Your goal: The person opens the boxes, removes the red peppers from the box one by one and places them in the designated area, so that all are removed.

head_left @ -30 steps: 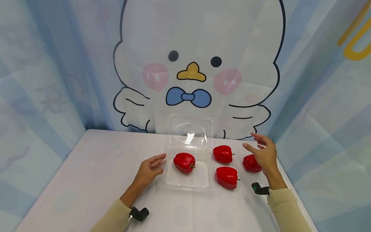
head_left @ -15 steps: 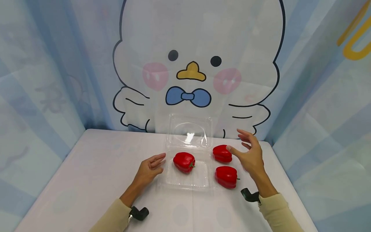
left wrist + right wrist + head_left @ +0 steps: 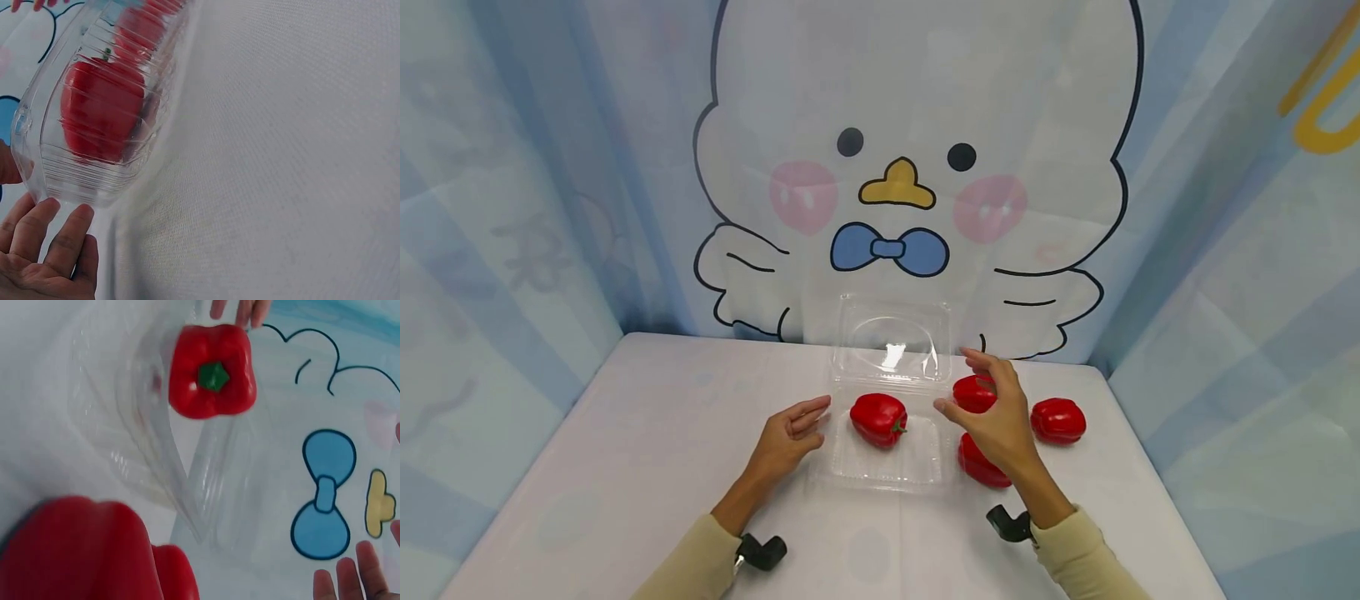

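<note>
A hinged clear plastic container [image 3: 887,475] lies open on the table, with one red bell pepper [image 3: 878,419] inside its base. My left hand [image 3: 784,440] is at its left side, fingers loosely extended; in the left wrist view the fingertips [image 3: 80,215] are right at the container's wall. My right hand [image 3: 1000,417] hovers right of the container with fingers and thumb spread and nothing between them. Beneath it, partly hidden, are two more peppers, a rear one [image 3: 972,395] and a front one [image 3: 981,467]. The right wrist view shows the contained pepper's green stem end [image 3: 212,375].
Another red bell pepper [image 3: 1058,421] lies farther right on the white table [image 3: 647,467]. The container's raised lid [image 3: 891,337] leans up at the back. A curtain [image 3: 895,100] with a cartoon bird encloses the rear and sides.
My right hand has moved left, from over the far-right pepper to over the two beside the container. The far-right pepper shows again, in its same spot. My left hand has stayed still.
</note>
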`<state>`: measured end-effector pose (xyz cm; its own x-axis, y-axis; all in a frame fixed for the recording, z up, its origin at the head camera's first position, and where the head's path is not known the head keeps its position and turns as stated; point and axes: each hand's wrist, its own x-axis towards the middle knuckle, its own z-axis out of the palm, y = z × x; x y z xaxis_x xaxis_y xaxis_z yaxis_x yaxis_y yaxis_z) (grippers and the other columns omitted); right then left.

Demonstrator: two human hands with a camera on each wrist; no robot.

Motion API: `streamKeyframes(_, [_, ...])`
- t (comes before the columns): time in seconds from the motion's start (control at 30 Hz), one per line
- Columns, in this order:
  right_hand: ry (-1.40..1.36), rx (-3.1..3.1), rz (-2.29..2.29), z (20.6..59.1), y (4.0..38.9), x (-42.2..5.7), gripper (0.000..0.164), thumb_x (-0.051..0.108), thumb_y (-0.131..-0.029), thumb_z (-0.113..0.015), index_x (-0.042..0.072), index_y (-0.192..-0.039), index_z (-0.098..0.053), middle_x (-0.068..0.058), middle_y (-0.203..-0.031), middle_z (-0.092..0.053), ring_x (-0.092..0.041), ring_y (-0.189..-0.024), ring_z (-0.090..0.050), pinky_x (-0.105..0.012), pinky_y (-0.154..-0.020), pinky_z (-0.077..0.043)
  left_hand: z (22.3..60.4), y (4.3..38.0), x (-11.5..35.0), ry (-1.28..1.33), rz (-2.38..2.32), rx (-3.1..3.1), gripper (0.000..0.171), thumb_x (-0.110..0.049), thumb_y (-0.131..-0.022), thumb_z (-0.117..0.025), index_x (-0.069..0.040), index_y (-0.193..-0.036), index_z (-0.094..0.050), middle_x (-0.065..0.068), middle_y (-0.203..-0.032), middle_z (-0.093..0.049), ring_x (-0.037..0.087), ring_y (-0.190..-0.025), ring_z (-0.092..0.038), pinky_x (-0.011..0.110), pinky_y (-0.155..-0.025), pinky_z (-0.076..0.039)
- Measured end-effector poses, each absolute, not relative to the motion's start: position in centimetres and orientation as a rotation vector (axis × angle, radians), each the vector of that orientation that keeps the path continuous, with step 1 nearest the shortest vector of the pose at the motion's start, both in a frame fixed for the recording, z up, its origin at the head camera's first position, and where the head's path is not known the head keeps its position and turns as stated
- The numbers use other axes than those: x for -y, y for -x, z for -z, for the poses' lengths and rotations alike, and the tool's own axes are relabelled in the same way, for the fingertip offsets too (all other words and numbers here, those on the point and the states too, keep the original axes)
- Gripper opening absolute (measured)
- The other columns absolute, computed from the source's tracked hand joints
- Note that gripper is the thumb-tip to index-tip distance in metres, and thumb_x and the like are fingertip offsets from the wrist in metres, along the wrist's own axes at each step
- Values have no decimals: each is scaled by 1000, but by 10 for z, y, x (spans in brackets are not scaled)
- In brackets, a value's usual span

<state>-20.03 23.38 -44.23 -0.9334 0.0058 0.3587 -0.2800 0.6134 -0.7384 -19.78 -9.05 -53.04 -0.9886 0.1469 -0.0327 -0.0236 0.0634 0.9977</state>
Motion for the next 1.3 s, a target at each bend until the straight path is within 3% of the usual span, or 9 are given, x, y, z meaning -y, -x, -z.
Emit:
streamKeyframes(0.3, [-274, 2552, -1312, 458, 197, -201, 88, 30, -76, -96, 29, -151, -52, -1, -149, -53, -27, -138, -52, -58, -115, -52, 531, 199, 91, -132, -2074, -2185, 59, 5, -97, -64, -8, -154, -55, 11, -160, -55, 32, -147, -56, 35, -112, -50])
streamKeyframes(0.63, [-305, 2605, -1301, 480, 200, -173, 91, 28, -72, -98, 30, -151, -51, -11, -143, -55, -36, -136, -53, -59, -107, -58, 533, 200, 90, -135, -2078, -2185, 59, 6, -97, -63, -7, -154, -54, 12, -160, -55, 32, -146, -56, 35, -112, -50])
streamKeyframes(0.77, [-268, 2658, -1301, 489, 201, -165, 92, 28, -72, -99, 32, -150, -51, -14, -142, -56, -33, -135, -52, -56, -104, -59, 534, 199, 90, -131, -2075, -2185, 59, 6, -97, -63, -7, -154, -54, 12, -160, -55, 32, -146, -56, 34, -112, -51])
streamKeyframes(0.93, [-225, 2737, -1237, 497, 206, -157, 89, 28, -71, -99, 30, -148, -54, -11, -138, -57, -24, -132, -49, -53, -102, -59, 534, 199, 90, -128, -2077, -2184, 59, 6, -97, -63, -7, -154, -54, 12, -160, -55, 32, -146, -56, 34, -112, -51])
streamKeyframes(1.1, [-219, 2790, -1196, 498, 210, -152, 86, 26, -72, -98, 24, -147, -56, -9, -135, -58, -28, -132, -48, -54, -103, -59, 534, 198, 91, -127, -2078, -2180, 59, 6, -97, -63, -7, -155, -54, 12, -161, -54, 32, -147, -55, 34, -112, -51])
streamKeyframes(1.3, [-182, 2836, -1186, 498, 213, -149, 83, 23, -72, -98, 27, -144, -57, -9, -136, -57, -30, -134, -47, -53, -102, -62, 534, 198, 90, -124, -2076, -2185, 60, 6, -97, -63, -7, -154, -54, 12, -160, -55, 32, -147, -55, 34, -112, -51])
